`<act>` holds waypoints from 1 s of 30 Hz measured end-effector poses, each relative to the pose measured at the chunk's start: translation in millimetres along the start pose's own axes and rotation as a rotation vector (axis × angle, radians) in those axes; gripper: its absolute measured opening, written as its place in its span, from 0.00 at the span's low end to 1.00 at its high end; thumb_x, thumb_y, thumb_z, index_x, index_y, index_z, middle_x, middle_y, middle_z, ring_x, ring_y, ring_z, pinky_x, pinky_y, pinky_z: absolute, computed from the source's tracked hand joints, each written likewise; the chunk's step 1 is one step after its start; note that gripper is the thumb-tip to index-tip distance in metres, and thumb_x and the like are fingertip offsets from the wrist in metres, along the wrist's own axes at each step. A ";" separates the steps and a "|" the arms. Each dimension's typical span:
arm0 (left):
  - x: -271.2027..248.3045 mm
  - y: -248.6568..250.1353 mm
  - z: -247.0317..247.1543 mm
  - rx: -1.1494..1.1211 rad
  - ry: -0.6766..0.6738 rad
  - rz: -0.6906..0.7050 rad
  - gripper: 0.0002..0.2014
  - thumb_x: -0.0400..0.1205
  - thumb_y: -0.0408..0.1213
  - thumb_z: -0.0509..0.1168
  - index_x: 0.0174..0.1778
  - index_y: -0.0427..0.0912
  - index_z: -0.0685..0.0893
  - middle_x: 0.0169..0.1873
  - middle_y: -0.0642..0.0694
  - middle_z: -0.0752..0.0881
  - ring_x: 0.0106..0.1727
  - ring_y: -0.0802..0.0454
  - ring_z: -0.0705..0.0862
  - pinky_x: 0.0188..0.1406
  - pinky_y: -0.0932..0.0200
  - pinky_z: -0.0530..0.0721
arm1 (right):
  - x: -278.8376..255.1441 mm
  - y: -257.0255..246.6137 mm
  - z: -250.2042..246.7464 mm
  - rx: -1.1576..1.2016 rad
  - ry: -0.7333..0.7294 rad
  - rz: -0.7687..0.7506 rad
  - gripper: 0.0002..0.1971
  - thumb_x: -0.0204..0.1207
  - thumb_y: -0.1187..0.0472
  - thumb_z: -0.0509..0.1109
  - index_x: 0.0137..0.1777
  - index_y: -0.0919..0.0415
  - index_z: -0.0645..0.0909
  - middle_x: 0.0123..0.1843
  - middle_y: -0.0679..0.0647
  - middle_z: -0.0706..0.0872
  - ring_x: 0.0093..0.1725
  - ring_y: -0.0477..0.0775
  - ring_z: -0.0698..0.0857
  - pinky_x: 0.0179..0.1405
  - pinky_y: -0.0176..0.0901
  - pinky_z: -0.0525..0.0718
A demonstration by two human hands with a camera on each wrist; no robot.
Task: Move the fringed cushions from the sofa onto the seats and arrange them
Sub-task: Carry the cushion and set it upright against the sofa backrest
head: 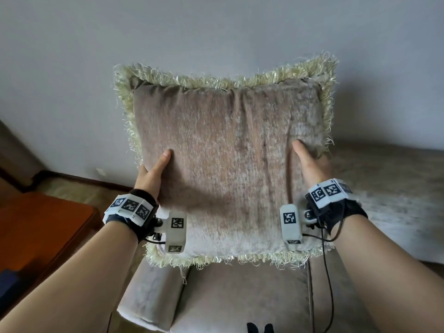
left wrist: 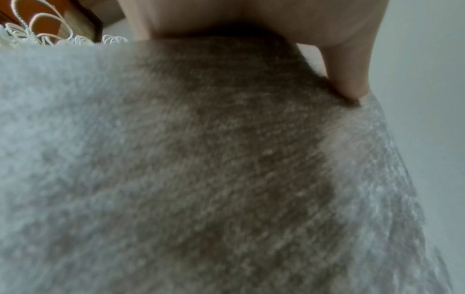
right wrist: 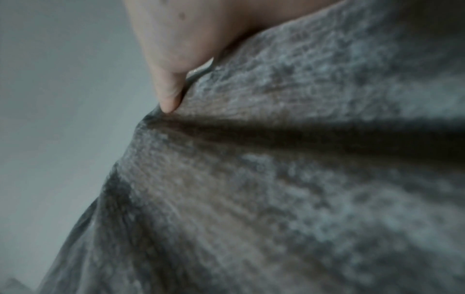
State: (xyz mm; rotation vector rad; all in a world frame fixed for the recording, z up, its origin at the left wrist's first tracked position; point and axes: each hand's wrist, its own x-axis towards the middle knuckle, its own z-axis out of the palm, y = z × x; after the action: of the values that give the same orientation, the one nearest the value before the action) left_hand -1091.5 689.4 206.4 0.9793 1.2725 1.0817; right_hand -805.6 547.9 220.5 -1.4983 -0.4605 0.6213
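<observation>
A square beige cushion (head: 228,159) with a pale yellow fringe is held upright in the air in front of me, above a beige seat (head: 240,299). My left hand (head: 153,174) grips its left edge, thumb on the front face, the other fingers hidden behind. My right hand (head: 310,164) grips the right edge the same way, and the fabric creases under its thumb. In the left wrist view the thumb (left wrist: 347,75) presses into the cushion fabric (left wrist: 201,169). In the right wrist view the thumb (right wrist: 168,93) digs into the cushion (right wrist: 276,199) beside a dark fold.
A plain grey wall (head: 216,32) rises behind the cushion. The seat's padded armrest (head: 149,296) lies lower left. A reddish wooden table (head: 36,231) stands at the left. More beige sofa upholstery (head: 396,188) stretches to the right.
</observation>
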 end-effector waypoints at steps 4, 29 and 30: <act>46.2 -11.9 15.1 0.024 -0.101 -0.059 0.60 0.52 0.68 0.81 0.81 0.44 0.78 0.69 0.44 0.88 0.70 0.40 0.87 0.77 0.38 0.83 | 8.6 15.6 12.9 -0.016 0.119 -0.002 0.15 0.74 0.43 0.74 0.53 0.52 0.83 0.47 0.42 0.86 0.43 0.36 0.82 0.34 0.24 0.76; 168.4 -178.6 90.8 0.176 -0.291 -0.363 0.33 0.59 0.64 0.84 0.55 0.50 0.87 0.63 0.43 0.92 0.68 0.37 0.89 0.75 0.33 0.84 | 89.1 176.0 -4.4 -0.302 0.386 0.424 0.47 0.74 0.36 0.69 0.83 0.65 0.57 0.82 0.60 0.67 0.79 0.60 0.68 0.73 0.44 0.62; 176.6 -187.5 92.3 0.192 -0.288 -0.395 0.38 0.57 0.67 0.85 0.58 0.50 0.88 0.62 0.43 0.93 0.67 0.37 0.90 0.74 0.34 0.84 | 94.3 183.5 -6.0 -0.300 0.384 0.445 0.49 0.73 0.35 0.69 0.84 0.65 0.55 0.82 0.60 0.65 0.79 0.61 0.67 0.74 0.47 0.62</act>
State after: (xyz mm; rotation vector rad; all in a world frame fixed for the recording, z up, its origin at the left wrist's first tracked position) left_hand -987.9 820.7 -10.2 0.9363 1.2760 0.5016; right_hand -747.1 597.5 28.9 -1.9795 0.0882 0.6031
